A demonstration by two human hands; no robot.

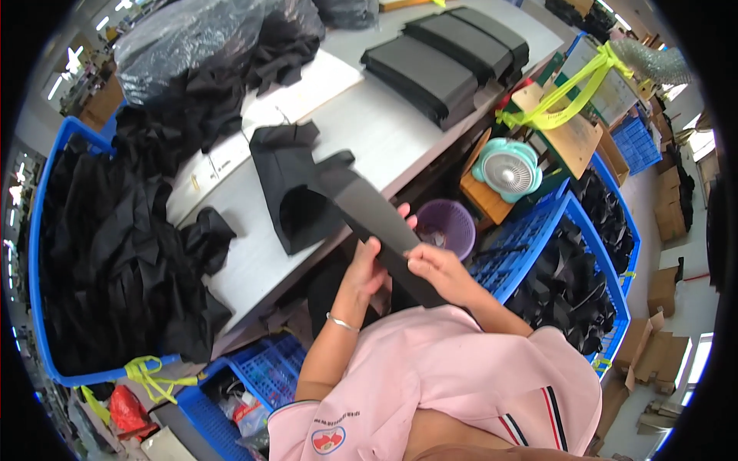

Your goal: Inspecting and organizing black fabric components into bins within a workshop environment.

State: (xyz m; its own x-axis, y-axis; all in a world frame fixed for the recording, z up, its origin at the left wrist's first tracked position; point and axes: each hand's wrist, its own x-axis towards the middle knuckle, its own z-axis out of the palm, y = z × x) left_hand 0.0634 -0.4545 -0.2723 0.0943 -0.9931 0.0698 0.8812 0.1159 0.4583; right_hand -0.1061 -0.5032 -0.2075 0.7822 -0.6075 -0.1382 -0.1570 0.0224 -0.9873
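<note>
A long black fabric piece (380, 219) stretches slantwise between my hands, its lower end close to my body. My left hand (367, 269) is closed on it from the left, thumb along the near edge; part of that hand is hidden behind the cloth. My right hand (437, 270) pinches its right edge lower down. Beyond my hands, a folded black fabric piece (284, 184) lies on the pale table (377, 115); it meets or overlaps the held piece, and I cannot tell whether they are joined.
A blue crate (48, 307) heaped with black cloth stands left, another blue crate (573, 211) right. Stacked black pieces (423, 73) lie on the table's far end. Below its edge are a purple basket (453, 223) and a turquoise fan (507, 170). Plastic-wrapped bundles (184, 46) sit far left.
</note>
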